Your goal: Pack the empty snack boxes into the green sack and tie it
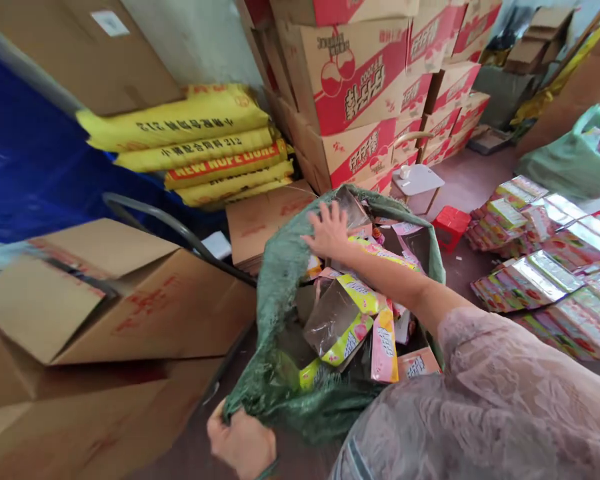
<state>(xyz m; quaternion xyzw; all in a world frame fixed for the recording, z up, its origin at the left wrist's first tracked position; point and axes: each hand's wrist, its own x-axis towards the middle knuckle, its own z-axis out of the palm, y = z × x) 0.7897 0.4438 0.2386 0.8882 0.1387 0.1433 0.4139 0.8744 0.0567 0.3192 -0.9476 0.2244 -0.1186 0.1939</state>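
A large green woven sack point(279, 280) stands with its mouth wide, full of crumpled, torn candy boxes in yellow-green and pink. My left hand point(245, 440) is closed around the near left edge of the sack's rim. Over the far left part of the opening reaches my right hand point(329, 232), its fingers spread and nothing in them. Whether its fingertips touch the sack's far rim I cannot tell. Below my right forearm lie an opened yellow-green box point(350, 353) with a clear window and a pink and orange box point(384, 343).
Cardboard cartons point(145, 313) with raised flaps stand at left, beside a curved metal handle point(165, 217). Yellow feed sacks point(195, 143) and stacked red-printed cartons point(355, 87) rise behind. A small stool point(417, 180), a red stool point(450, 223) and shiny packaged boxes point(530, 283) are at right.
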